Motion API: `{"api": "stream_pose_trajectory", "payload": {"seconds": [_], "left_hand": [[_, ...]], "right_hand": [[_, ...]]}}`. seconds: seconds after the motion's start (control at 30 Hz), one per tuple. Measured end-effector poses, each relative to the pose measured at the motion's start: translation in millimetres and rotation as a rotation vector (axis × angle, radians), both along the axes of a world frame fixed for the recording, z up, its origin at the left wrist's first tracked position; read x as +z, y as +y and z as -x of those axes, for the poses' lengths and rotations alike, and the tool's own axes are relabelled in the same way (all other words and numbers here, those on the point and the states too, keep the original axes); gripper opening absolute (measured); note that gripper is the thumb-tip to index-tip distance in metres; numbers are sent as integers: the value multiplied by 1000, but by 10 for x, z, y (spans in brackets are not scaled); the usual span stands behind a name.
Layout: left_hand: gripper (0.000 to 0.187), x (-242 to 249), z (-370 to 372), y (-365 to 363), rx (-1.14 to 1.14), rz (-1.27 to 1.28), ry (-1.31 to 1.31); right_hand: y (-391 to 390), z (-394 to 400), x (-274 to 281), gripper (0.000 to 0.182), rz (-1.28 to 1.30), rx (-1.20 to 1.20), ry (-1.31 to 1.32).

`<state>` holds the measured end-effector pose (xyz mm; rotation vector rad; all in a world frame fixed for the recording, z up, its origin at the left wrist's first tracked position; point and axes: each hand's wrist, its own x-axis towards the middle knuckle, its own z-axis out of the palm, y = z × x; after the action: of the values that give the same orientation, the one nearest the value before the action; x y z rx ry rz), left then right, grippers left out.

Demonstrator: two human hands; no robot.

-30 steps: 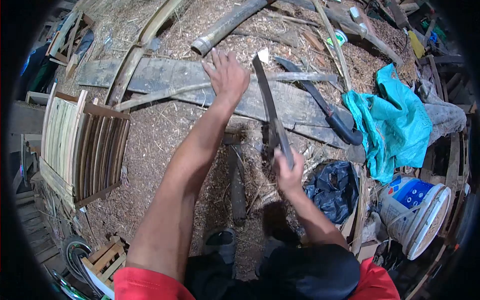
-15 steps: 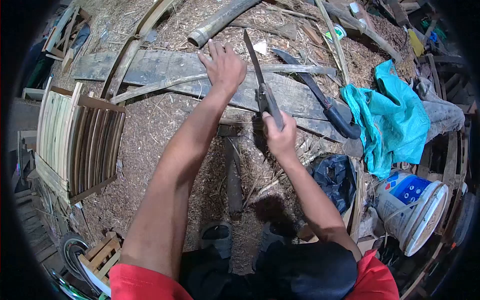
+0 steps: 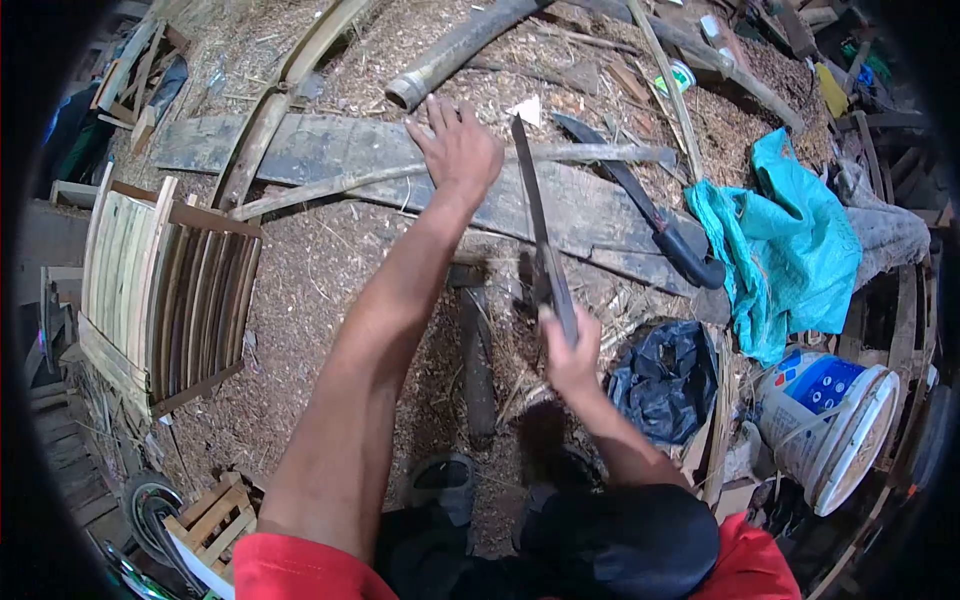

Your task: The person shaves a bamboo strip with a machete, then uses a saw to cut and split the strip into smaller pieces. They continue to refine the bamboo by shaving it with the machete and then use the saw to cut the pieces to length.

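My left hand [image 3: 462,150] lies palm down over a long bamboo strip [image 3: 370,178], its fingers spread toward the weathered plank [image 3: 330,145] beneath. In my right hand [image 3: 576,358] is the handle of a handsaw [image 3: 537,215], whose narrow blade points away from me and crosses the strip just right of my left hand. Whether the teeth touch the strip is not clear. Farther right, a curved machete [image 3: 640,200] with a black handle rests across the plank, partly under the strip.
A slatted wooden crate [image 3: 170,290] stands at left. To the right are a teal sack [image 3: 790,250], a black plastic bag [image 3: 665,385] and a white bucket [image 3: 825,420]. A bamboo pole [image 3: 460,55] lies beyond the plank. Wood shavings cover the ground.
My right hand has drawn the saw back toward me, so its tip sits closer to the strip. My left hand stays on the strip. The whole view has shifted slightly.
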<state>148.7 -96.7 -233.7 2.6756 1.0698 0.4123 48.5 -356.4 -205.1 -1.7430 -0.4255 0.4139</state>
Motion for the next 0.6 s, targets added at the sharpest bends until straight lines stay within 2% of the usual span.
{"api": "stream_pose_trajectory", "payload": {"seconds": [0.07,0.13,0.2,0.33,0.47,0.6], "left_hand": [[54,-12,7,-47,12,31,16],[54,-111,9,-37,2,-25,8],[54,-81,5,-33,-7,-25,-8],[55,-84,48,-72,-6,-16,22],[51,-135,71,-79,-19,-43,-51],[45,-137,74,-78,-22,-37,-121]], "right_hand": [[-90,-73,-126,26,10,-21,137],[69,-303,-263,29,51,-5,-71],[295,-519,-67,29,42,32,35],[214,-406,-23,25,-9,-42,125],[274,-320,6,27,57,-7,49],[241,-347,-159,28,-41,-16,146]]}}
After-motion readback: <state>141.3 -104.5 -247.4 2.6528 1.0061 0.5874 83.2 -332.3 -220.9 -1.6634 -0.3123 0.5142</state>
